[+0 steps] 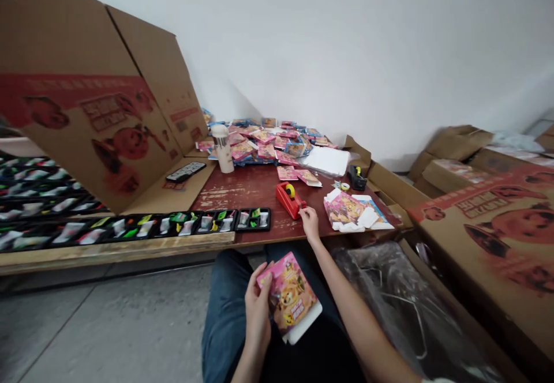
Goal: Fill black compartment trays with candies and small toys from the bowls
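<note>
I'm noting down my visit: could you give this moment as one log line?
left hand: holding pink box | right hand: at front of red tape dispenser | red table: white tumbler, pile of packs

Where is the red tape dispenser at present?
In the head view, the red tape dispenser stands on the table, just right of centre, with the right hand at its near end.

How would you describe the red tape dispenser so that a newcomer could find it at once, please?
On the dark red table, look near the front edge, where the person's right hand reaches. The tape dispenser sits just beyond that hand, left of some pink packaging. It is bright red with a yellow roll, unlike the black dispenser farther right.
</note>
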Demonstrator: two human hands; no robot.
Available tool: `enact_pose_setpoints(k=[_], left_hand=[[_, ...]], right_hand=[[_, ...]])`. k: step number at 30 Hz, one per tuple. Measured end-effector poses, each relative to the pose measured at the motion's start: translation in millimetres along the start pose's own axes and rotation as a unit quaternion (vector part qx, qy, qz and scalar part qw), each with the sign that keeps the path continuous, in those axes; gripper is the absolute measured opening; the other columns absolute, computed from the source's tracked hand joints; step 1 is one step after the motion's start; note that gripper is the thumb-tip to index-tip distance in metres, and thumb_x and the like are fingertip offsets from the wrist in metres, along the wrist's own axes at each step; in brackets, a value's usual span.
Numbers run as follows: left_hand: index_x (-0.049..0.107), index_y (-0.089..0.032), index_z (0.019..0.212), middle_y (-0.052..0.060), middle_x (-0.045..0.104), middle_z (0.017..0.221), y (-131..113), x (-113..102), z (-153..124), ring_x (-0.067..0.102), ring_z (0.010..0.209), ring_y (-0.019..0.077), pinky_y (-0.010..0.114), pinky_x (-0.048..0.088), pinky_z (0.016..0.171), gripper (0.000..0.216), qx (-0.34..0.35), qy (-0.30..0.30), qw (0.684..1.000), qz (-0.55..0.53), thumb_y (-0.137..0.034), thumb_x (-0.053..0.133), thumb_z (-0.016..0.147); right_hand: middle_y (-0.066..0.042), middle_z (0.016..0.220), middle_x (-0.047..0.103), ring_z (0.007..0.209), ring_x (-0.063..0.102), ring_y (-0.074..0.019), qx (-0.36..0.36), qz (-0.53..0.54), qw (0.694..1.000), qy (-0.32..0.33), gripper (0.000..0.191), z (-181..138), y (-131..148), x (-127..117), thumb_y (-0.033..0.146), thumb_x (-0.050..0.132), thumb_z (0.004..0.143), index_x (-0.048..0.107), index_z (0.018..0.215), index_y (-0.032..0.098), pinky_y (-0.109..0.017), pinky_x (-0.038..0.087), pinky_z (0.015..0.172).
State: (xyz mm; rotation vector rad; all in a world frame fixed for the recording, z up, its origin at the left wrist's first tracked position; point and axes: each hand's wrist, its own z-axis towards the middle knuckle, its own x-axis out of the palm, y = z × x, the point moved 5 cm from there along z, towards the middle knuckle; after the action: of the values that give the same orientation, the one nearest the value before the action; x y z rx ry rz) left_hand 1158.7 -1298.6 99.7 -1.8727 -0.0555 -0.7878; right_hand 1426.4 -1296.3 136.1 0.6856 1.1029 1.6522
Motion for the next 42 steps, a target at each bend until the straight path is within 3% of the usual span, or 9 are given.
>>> enact_pose_setpoints(k=[6, 10, 15, 19, 22, 28, 34, 39, 42], left_hand=[[0.057, -0.018, 0.101, 0.006, 0.064, 0.100, -19, -10, 2, 0.061, 0.090, 0.0187, 0.025, 0.049, 0.075, 0.042, 0.131, -0.019, 0.990, 0.045, -0.043, 0.068, 0.070], [0.059, -0.017, 0.102, 0.009, 0.062, 0.111, -43, -14, -5, 0.057, 0.104, 0.0215, 0.033, 0.045, 0.091, 0.031, 0.252, -0.025, 0.961, 0.114, -0.035, 0.063, 0.076], [0.062, -0.017, 0.096, 0.010, 0.062, 0.112, -58, -9, -18, 0.057, 0.107, 0.0224, 0.040, 0.042, 0.097, 0.019, 0.358, 0.001, 0.915, 0.188, -0.025, 0.061, 0.079], [0.064, -0.020, 0.095, 0.007, 0.063, 0.108, -65, -7, -29, 0.057, 0.105, 0.0208, 0.041, 0.044, 0.095, 0.016, 0.428, 0.006, 0.874, 0.230, -0.020, 0.060, 0.079], [0.067, -0.022, 0.091, 0.006, 0.065, 0.103, -69, -5, -36, 0.058, 0.104, 0.0212, 0.043, 0.043, 0.096, 0.015, 0.449, 0.005, 0.862, 0.234, -0.020, 0.061, 0.077], [0.066, -0.020, 0.085, 0.007, 0.065, 0.100, -69, -5, -40, 0.059, 0.104, 0.0237, 0.041, 0.044, 0.095, 0.013, 0.370, -0.003, 0.920, 0.132, -0.024, 0.067, 0.073], [0.061, -0.017, 0.090, 0.008, 0.065, 0.100, -61, -13, -28, 0.060, 0.102, 0.0241, 0.039, 0.044, 0.093, 0.026, 0.260, -0.040, 0.964, 0.027, -0.031, 0.070, 0.069], [0.035, -0.033, 0.131, 0.009, 0.043, 0.137, -54, -1, -20, 0.048, 0.120, 0.0253, 0.039, 0.041, 0.098, 0.073, 0.208, 0.046, 0.973, -0.087, -0.038, 0.071, 0.068], [0.031, -0.037, 0.134, 0.007, 0.028, 0.146, -49, 12, -21, 0.040, 0.127, 0.0254, 0.038, 0.036, 0.102, 0.078, 0.211, 0.122, 0.966, -0.083, -0.042, 0.071, 0.068]], right_hand=[[-0.010, 0.083, 0.063, 0.079, 0.056, -0.0200, -0.022, -0.060, 0.998, 0.019, 0.021, 4, 14, -18, 0.035, 0.054, 0.070, 0.054, 0.059, 0.018, -0.034, 0.043, 0.080], [-0.007, 0.084, 0.063, 0.079, 0.057, -0.0174, -0.023, -0.043, 0.998, 0.042, 0.023, -34, 58, -29, 0.039, 0.051, 0.077, 0.057, 0.072, 0.017, -0.030, 0.046, 0.075], [0.000, 0.064, 0.059, 0.054, 0.054, -0.0108, 0.055, 0.126, 0.943, 0.302, 0.025, -125, 128, -2, 0.041, 0.050, 0.084, 0.056, 0.075, 0.018, -0.023, 0.045, 0.053], [0.001, 0.058, 0.057, 0.052, 0.054, -0.0101, 0.095, 0.124, 0.926, 0.343, 0.027, -163, 138, 18, 0.041, 0.060, 0.077, 0.056, 0.066, 0.017, -0.022, 0.046, 0.054], [0.002, 0.055, 0.056, 0.051, 0.052, -0.0102, 0.121, 0.135, 0.930, 0.319, 0.029, -165, 131, 24, 0.043, 0.063, 0.074, 0.056, 0.062, 0.017, -0.022, 0.044, 0.052], [0.002, 0.047, 0.052, 0.044, 0.046, -0.0098, 0.162, 0.127, 0.920, 0.333, 0.042, -161, 112, 27, 0.050, 0.066, 0.066, 0.044, 0.049, 0.019, -0.024, 0.040, 0.048], [-0.003, 0.086, 0.060, 0.083, 0.056, -0.0175, -0.040, -0.055, 0.980, 0.185, 0.049, -135, 106, -7, 0.046, 0.078, 0.052, 0.057, 0.087, 0.019, -0.027, 0.046, 0.069], [-0.001, 0.071, 0.058, 0.072, 0.056, -0.0170, -0.097, -0.096, 0.878, 0.460, 0.039, -70, 118, 29, 0.051, 0.068, 0.065, 0.062, 0.077, 0.014, -0.029, 0.046, 0.069], [-0.006, 0.087, 0.061, 0.083, 0.056, -0.0171, -0.141, -0.037, 0.966, 0.213, 0.045, 34, 135, 56, 0.052, 0.057, 0.075, 0.060, 0.095, 0.013, -0.033, 0.045, 0.079]])
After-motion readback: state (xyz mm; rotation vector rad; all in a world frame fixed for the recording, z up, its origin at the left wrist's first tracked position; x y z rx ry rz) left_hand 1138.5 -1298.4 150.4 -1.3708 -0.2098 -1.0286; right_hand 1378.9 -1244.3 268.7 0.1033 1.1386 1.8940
